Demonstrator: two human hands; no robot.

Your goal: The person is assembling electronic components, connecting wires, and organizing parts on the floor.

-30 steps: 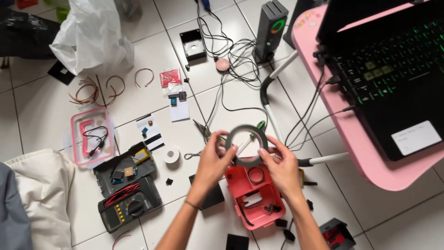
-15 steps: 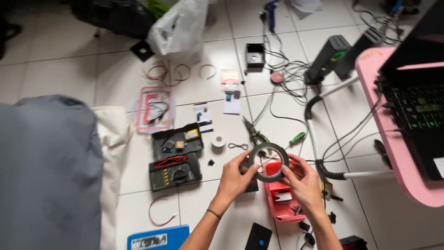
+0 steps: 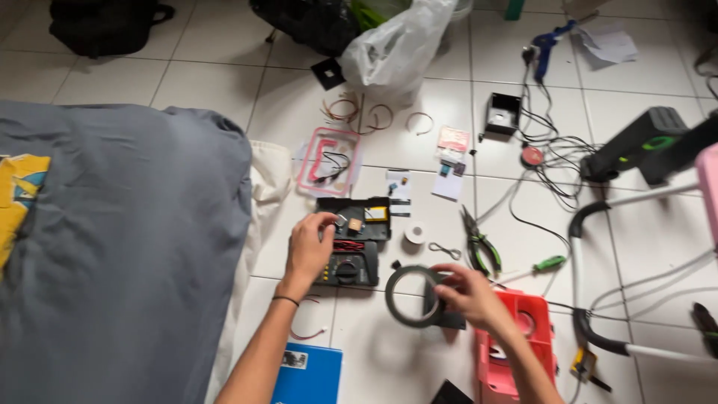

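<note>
Fingers (image 3: 443, 293) around round black tape roll (image 3: 410, 297)

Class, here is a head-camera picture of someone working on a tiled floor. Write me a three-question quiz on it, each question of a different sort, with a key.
1. True or false: the right hand holds the roll of dark tape.
2. Multiple choice: the left hand rests on
A. the pliers
B. the multimeter case
C. the white plastic bag
3. Fill the gap: the green-handled screwdriver lies on the floor to the ____ of the pliers, as the picture shows it.

Key: 1 true; 2 B; 3 right.
</note>
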